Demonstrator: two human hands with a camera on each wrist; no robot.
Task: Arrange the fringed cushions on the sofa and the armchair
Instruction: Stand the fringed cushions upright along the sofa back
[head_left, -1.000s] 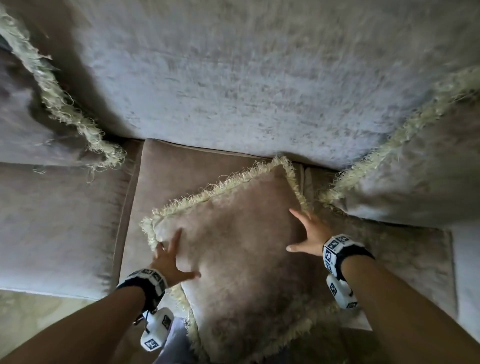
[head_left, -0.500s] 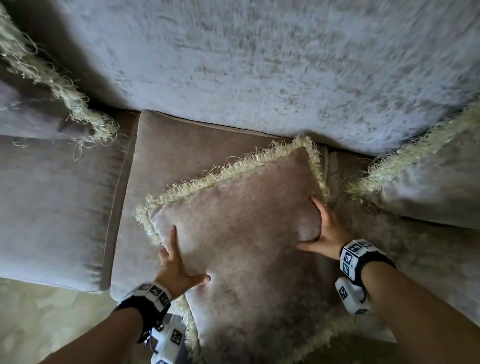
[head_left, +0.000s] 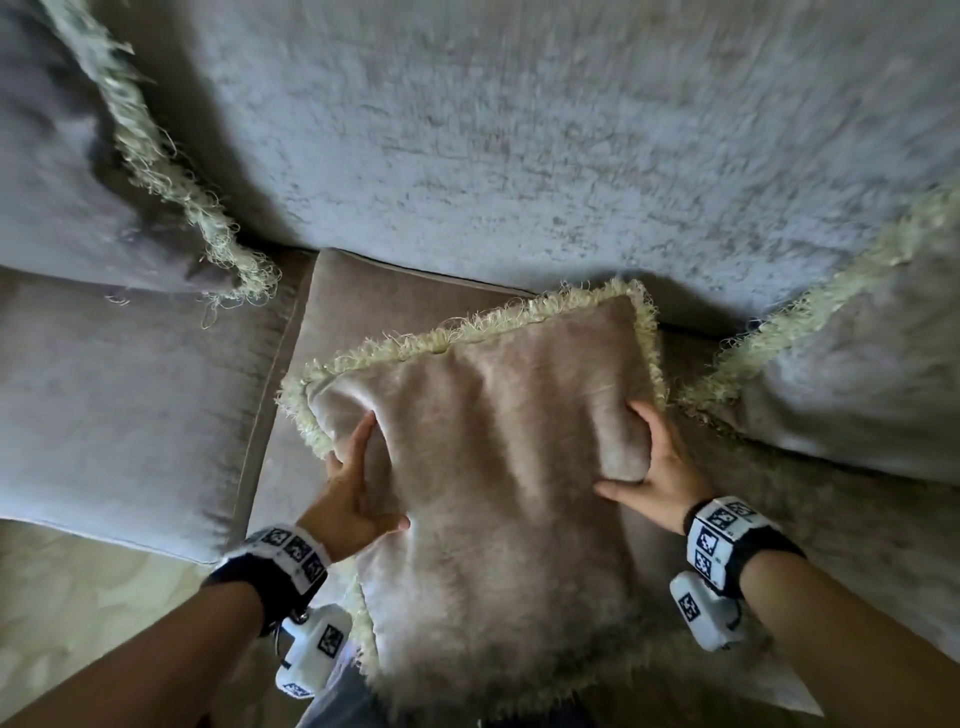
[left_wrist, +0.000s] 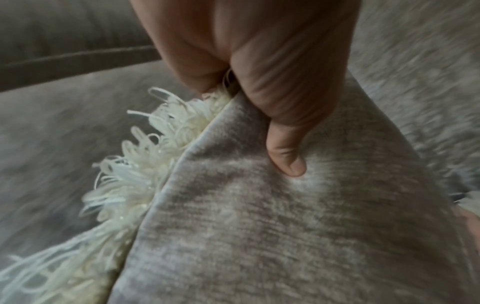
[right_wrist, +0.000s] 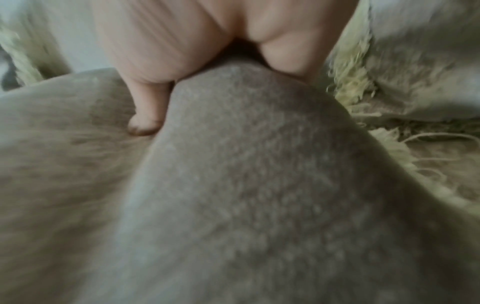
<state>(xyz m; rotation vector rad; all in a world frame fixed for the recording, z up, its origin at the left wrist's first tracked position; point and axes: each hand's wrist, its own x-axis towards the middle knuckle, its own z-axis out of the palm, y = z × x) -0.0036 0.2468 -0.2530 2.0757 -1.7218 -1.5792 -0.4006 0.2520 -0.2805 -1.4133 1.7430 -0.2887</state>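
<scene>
A beige velvet cushion with a cream fringe lies tilted on the sofa seat, its top corner near the backrest. My left hand grips its left edge, thumb on the front face and fingers behind. In the left wrist view the thumb presses into the cushion beside the fringe. My right hand grips the right edge, bunching the fabric. The right wrist view shows that hand squeezing a fold of the cushion.
A grey fringed cushion leans at the back left. Another pale fringed cushion leans at the right, its fringe close to my right hand. The grey backrest fills the top. A patterned floor shows at lower left.
Both hands went from resting flat on the cushion's face to gripping its side edges. The fabric is now bunched and the cushion sits higher, nearer the backrest.
</scene>
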